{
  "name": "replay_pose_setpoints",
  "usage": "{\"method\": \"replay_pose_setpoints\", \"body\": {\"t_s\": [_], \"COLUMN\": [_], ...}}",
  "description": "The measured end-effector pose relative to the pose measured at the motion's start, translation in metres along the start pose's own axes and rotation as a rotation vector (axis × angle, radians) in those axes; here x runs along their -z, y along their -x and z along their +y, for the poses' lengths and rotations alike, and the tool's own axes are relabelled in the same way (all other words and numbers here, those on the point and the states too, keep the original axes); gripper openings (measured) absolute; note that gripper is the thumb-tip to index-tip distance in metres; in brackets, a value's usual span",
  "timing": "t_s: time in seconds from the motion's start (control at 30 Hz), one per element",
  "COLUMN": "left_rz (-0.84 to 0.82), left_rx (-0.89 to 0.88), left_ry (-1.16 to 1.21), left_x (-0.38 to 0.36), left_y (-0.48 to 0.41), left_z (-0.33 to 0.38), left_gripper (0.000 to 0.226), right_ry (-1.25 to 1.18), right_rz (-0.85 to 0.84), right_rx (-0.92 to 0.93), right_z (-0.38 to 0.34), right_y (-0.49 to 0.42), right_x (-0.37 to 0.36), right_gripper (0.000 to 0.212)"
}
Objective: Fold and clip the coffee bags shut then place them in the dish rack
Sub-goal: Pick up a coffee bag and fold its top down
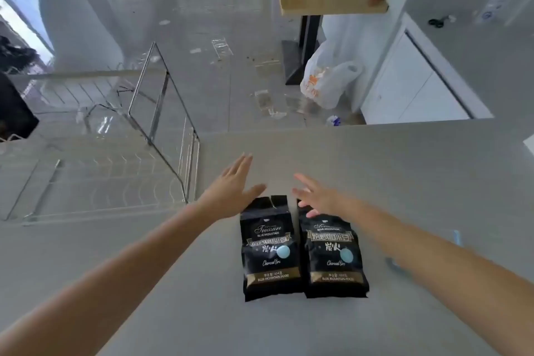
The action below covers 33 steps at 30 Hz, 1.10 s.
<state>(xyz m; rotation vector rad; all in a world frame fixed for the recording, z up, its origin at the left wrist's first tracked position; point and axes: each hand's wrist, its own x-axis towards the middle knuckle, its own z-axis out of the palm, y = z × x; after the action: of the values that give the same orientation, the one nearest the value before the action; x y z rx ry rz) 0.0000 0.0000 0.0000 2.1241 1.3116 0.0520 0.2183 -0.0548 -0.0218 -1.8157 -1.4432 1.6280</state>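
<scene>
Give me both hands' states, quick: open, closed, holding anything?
Left hand: open, fingers spread, empty, at the top of the left coffee bag.
Right hand: open, empty, over the top of the right coffee bag.

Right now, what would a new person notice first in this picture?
Two black coffee bags, the left coffee bag and the right coffee bag, lie side by side on the grey counter, tops unclipped. The left hand and right hand reach open over their tops. A wire dish rack stands left.
</scene>
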Motion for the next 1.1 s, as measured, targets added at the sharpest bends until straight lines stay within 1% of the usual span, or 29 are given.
{"method": "replay_pose_setpoints", "body": {"t_s": [0.07,0.1,0.13,0.23,0.27,0.33,0.37,0.43,0.5,0.6,0.63,0.67,0.7,0.77,0.83,0.9,0.93,1.0,1.1], "left_rz": [-0.173,-0.228,-0.25,-0.176,-0.149,-0.16,-0.164,-0.137,-0.118,-0.075,-0.049,-0.018,0.016,0.101,0.176,0.229,0.237,0.222,0.228], "left_rx": [0.217,0.327,0.395,0.552,0.586,0.621,0.62,0.596,0.53,0.389,0.345,0.301,0.271,0.23,0.19,0.155,0.141,0.11,0.041], "left_ry": [0.178,0.269,0.361,0.653,0.749,0.895,0.948,1.031,1.043,0.994,1.0,1.012,1.024,1.023,0.99,0.989,1.0,0.94,0.805], "left_x": [-0.025,-0.041,-0.055,-0.082,-0.086,-0.093,-0.094,-0.09,-0.082,-0.074,-0.073,-0.072,-0.071,-0.071,-0.071,-0.067,-0.065,-0.063,-0.06], "left_y": [0.002,0.005,0.011,0.017,0.019,0.022,0.025,0.031,0.037,0.052,0.058,0.064,0.069,0.075,0.079,0.078,0.078,0.079,0.085], "left_z": [-0.015,-0.024,-0.031,-0.043,-0.045,-0.048,-0.048,-0.047,-0.046,-0.04,-0.037,-0.034,-0.03,-0.022,-0.015,-0.011,-0.011,-0.012,-0.013], "left_gripper": [0.078,0.076,0.073,0.067,0.061,0.044,0.038,0.031,0.027,0.012,0.009,0.012,0.014,0.014,0.013,0.018,0.018,0.015,0.019], "right_ry": [-0.109,-0.151,-0.211,-0.335,-0.341,-0.403,-0.437,-0.465,-0.396,-0.231,-0.197,-0.158,-0.11,-0.042,0.07,0.104,0.091,0.104,0.104], "right_rz": [-0.024,-0.023,-0.012,0.07,0.09,0.108,0.101,0.014,-0.081,-0.128,-0.156,-0.17,-0.156,-0.062,0.09,0.217,0.245,0.257,0.242], "right_rx": [-0.13,-0.175,-0.195,-0.254,-0.259,-0.297,-0.32,-0.318,-0.265,-0.097,-0.021,0.041,0.08,0.112,0.191,0.308,0.35,0.363,0.404], "right_z": [0.009,0.016,0.022,0.026,0.025,0.024,0.024,0.022,0.021,0.014,0.012,0.009,0.009,0.008,0.008,0.008,0.008,0.009,0.014], "right_y": [-0.003,-0.004,-0.007,-0.018,-0.021,-0.023,-0.022,-0.015,-0.004,0.013,0.018,0.024,0.028,0.034,0.039,0.041,0.043,0.046,0.05], "right_x": [-0.012,-0.019,-0.027,-0.037,-0.04,-0.043,-0.044,-0.045,-0.045,-0.041,-0.039,-0.038,-0.04,-0.046,-0.053,-0.056,-0.057,-0.058,-0.058], "right_gripper": [0.058,0.057,0.057,0.058,0.057,0.056,0.054,0.04,0.026,0.018,0.015,0.014,0.014,0.016,0.018,0.012,0.008,0.014,0.017]}}
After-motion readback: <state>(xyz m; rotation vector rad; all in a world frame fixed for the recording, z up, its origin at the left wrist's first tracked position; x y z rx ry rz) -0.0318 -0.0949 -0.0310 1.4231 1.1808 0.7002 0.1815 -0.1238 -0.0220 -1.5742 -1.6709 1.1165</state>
